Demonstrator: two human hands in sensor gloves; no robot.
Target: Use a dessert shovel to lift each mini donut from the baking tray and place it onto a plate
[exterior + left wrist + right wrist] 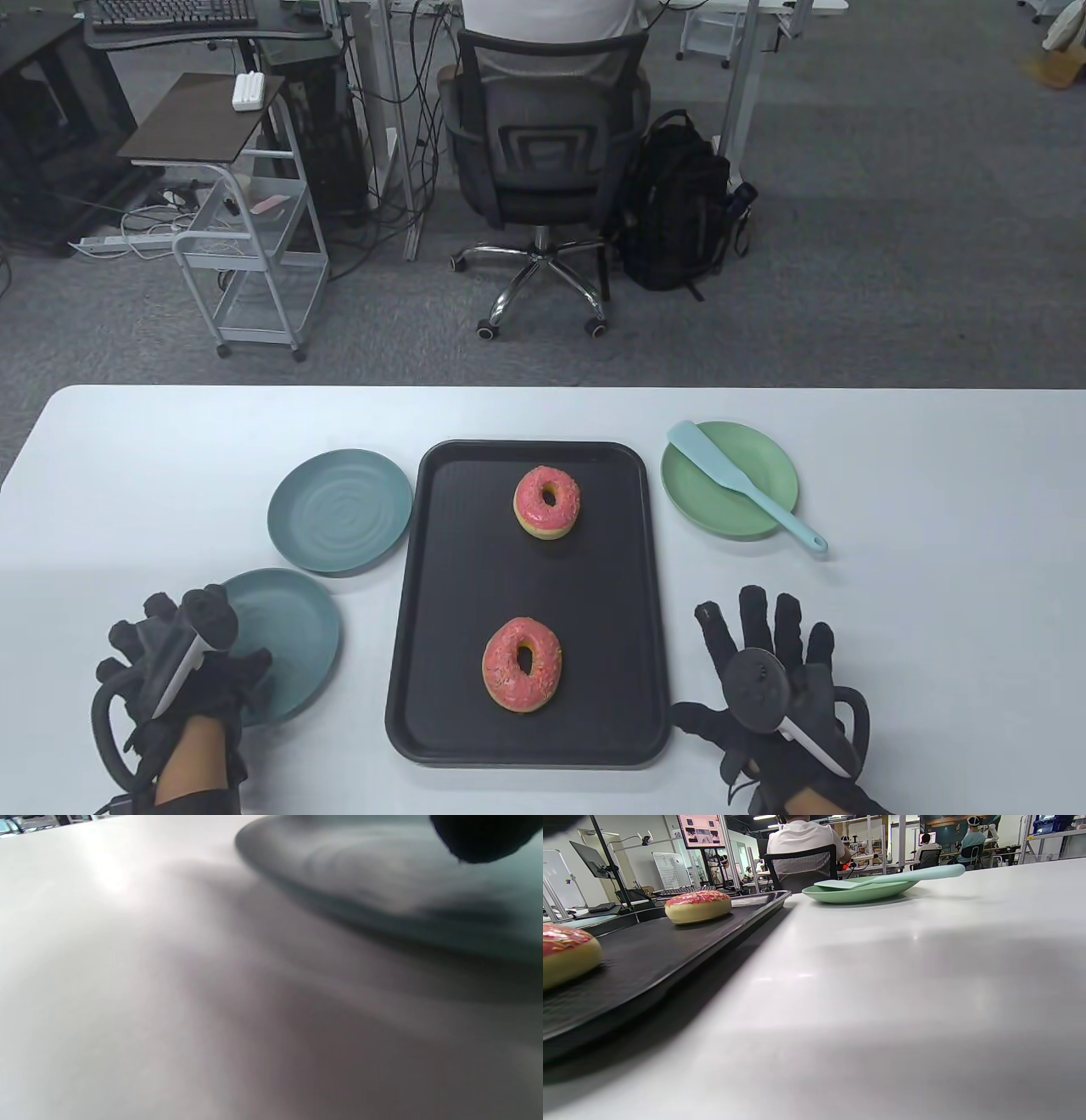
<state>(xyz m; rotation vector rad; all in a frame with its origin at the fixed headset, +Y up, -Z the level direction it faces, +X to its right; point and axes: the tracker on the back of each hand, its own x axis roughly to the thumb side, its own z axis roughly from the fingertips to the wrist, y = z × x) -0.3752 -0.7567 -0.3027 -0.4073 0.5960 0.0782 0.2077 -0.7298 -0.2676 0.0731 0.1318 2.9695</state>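
Looking down on the counter [933, 475], I see the black baking tray [424, 611] in the middle of the frame with two pink-iced donuts on it: the far donut [547, 501] toward the tray's upper end and the near donut [522, 664] toward its lower end, well apart. Right of the tray sits a green plate [768, 475] with the pale blue dessert shovel [738, 492] lying across it, blade on the plate, handle sticking out past the lower right rim. Left of the tray are two blue-grey plates, the upper plate [339, 512] and the lower plate [293, 632], just beside each other.

At the lower right my right hand [776, 679] lies flat on the counter beside the tray, fingers [751, 607] spread and straight, holding nothing. At the lower left my left hand [182, 671] rests at the lower plate's left edge, fingers loosely bent, gripping nothing that I can make out. The left wrist view is blurred; only that plate's rim and a dark fingertip [479, 836] show.
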